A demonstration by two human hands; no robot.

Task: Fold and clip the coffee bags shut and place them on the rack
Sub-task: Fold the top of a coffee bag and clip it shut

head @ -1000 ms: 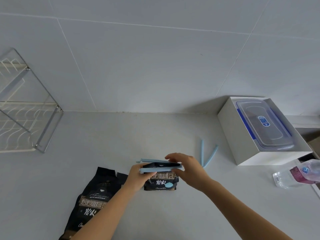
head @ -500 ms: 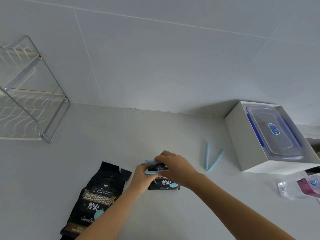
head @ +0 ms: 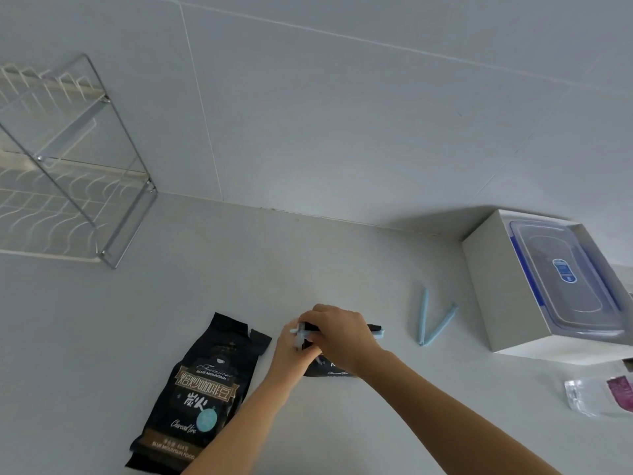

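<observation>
A small black coffee bag [head: 327, 368] stands on the white counter [head: 308, 269] at about 6 o'clock from the picture's centre, mostly hidden behind the two hands. Its folded top carries a light blue clip [head: 378, 333], whose right end pokes out just past the right hand at its 3 o'clock side, with a strip of the dark bag fold above it. The left hand [head: 291, 349] is curled around the clip's left end and the bag's upper left corner, fingers closed on them. The right hand [head: 337, 334] lies over the top of the bag, fingers bent down and pressing on the clip near its left end; both hands touch each other there. How fully the clip is snapped cannot be told.

A second, larger black coffee bag [head: 198, 392] lies flat on the counter at 8 o'clock from the hands, its torn top open and unclipped, just beside the left forearm. A spare blue clip [head: 433, 322], spread open in a V, lies at 3 o'clock from the hands, well apart from them. The wire rack [head: 68, 173] stands far off at 10 o'clock, against the tiled wall. A white box [head: 493, 293] holding a clear lidded container [head: 561, 279] sits at 2 o'clock.
</observation>
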